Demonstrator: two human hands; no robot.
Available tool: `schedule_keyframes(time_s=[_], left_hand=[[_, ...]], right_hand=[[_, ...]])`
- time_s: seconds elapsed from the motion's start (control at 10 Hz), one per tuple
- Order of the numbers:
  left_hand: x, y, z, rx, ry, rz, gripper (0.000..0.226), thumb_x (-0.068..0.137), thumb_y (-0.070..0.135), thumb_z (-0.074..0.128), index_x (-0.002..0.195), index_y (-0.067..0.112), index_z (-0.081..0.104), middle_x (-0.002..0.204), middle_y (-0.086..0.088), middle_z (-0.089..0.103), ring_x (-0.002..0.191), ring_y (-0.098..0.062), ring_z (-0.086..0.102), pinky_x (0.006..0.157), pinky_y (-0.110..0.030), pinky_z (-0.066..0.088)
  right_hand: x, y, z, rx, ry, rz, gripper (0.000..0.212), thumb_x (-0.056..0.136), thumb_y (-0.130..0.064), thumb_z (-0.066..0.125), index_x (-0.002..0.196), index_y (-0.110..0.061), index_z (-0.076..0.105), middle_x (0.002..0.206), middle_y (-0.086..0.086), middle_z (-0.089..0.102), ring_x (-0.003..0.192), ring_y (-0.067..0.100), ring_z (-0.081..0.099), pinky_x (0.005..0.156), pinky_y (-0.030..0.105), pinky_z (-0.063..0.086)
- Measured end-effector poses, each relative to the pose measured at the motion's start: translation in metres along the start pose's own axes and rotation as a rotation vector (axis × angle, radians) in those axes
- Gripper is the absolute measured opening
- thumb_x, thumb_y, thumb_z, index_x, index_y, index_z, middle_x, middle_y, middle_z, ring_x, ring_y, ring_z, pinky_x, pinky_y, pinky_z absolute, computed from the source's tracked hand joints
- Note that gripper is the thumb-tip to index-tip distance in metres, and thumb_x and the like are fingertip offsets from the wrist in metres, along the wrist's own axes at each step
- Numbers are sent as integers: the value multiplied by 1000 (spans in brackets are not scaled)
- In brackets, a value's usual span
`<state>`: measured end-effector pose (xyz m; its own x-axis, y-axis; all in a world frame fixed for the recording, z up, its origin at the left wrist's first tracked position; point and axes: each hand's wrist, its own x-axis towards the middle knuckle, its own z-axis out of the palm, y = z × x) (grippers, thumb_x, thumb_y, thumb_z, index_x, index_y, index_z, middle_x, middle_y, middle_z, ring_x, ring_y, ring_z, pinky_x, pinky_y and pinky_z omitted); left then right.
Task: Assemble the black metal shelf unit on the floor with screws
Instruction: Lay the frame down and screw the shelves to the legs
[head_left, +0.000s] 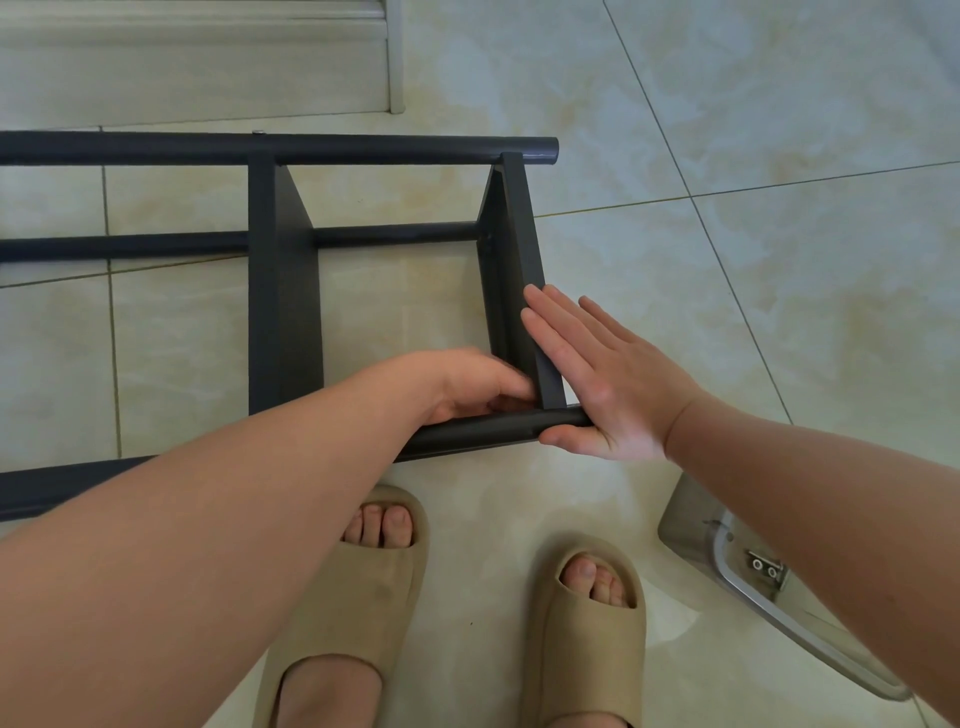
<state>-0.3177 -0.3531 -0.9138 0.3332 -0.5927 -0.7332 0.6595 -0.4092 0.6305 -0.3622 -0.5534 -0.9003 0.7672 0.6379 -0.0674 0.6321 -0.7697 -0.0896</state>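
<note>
On the pale tiled floor, the black metal shelf unit (283, 291) lies on its side, running from nine o'clock to the centre of the view. Two long round tubes, the far tube (363, 148) at eleven o'clock and the near tube (483, 428) just below centre, are bridged by flat panels standing on edge. The end panel (519, 234) sits at the centre, its lower end meeting the near tube.

The right hand (597, 374), reaching in from three o'clock, is flat with fingers straight and together, pressed against the panel's outer face, thumb beneath the tube's end. The left hand (467, 384), from seven o'clock, has its fingers curled into the inner corner of that joint; whether they pinch a screw cannot be told.

Painted steel like this is probably rigid, fairly light, and smooth enough to slide on tile. Half-fastened joints may rack, so the tubes close to a joint look the soundest place to take hold. Panel edges could be sharp.
</note>
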Motion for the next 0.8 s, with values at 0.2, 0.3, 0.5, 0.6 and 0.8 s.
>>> schedule_keyframes(time_s=[0.2, 0.3, 0.5, 0.6, 0.8], left_hand=[[-2, 1, -2, -48, -76, -39, 24, 95, 3, 49, 92, 7, 72, 79, -8, 70, 69, -17, 67, 73, -28, 53], [0, 3, -1, -29, -55, -81, 26, 97, 11, 46, 105, 5, 70, 83, -8, 72, 70, -17, 68, 71, -27, 53], [3, -1, -2, 21, 17, -19, 10, 92, 8, 62, 89, 8, 72, 71, -6, 72, 67, -19, 69, 74, -32, 53], [0, 0, -2, -31, -48, -43, 17, 94, 5, 54, 90, 8, 71, 71, -6, 72, 65, -16, 69, 70, -29, 52], [0, 3, -1, -76, -41, -64, 22, 96, 8, 48, 97, 5, 70, 87, -12, 73, 72, -20, 69, 73, -31, 54]], right_hand=[[0, 1, 0, -5, -3, -5, 102, 93, -71, 39, 158, 3, 15, 168, 20, 7, 156, 35, 6, 124, 54, 20], [0, 1, 0, -8, -4, -4, 102, 93, -72, 39, 159, 3, 15, 168, 19, 7, 156, 34, 6, 124, 53, 19], [0, 1, 1, -4, 2, -5, 102, 93, -72, 38, 159, 2, 14, 168, 19, 7, 156, 34, 6, 124, 54, 20], [0, 0, 1, -6, -2, -2, 103, 92, -72, 39, 159, 2, 15, 168, 19, 7, 156, 34, 6, 124, 54, 20], [0, 1, 1, -6, -9, -2, 103, 92, -71, 40, 159, 2, 14, 168, 19, 6, 156, 34, 5, 124, 54, 20]])
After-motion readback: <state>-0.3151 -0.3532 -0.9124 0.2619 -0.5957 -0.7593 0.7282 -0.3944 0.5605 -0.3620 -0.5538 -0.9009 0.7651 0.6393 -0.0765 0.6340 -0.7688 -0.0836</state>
